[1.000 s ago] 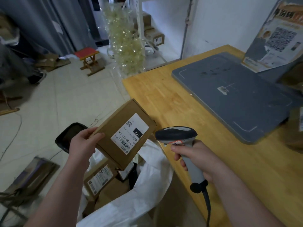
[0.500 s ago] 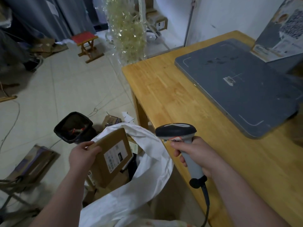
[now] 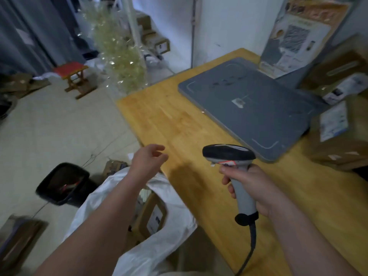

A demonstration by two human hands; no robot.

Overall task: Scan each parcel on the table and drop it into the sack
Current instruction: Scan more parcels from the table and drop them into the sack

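My right hand [image 3: 252,188] grips the grey handle of a barcode scanner [image 3: 229,154] over the wooden table [image 3: 199,136]. My left hand [image 3: 147,159] is empty, fingers relaxed, hovering at the table's left edge above the white sack [image 3: 163,242]. A brown parcel with a white label [image 3: 154,216] lies inside the sack, partly hidden by my left forearm. More brown parcels [image 3: 336,132] sit at the table's right edge, blurred.
A grey flat pad [image 3: 249,104] covers the table's middle, with a printed sign [image 3: 298,34] behind it. On the floor stand a black bin [image 3: 61,184], a small red stool [image 3: 73,76] and a clear plastic bundle [image 3: 117,48].
My left hand let go of the labelled parcel, which now lies in the sack, and has risen empty toward the table edge. The scanner hand stayed roughly in place.
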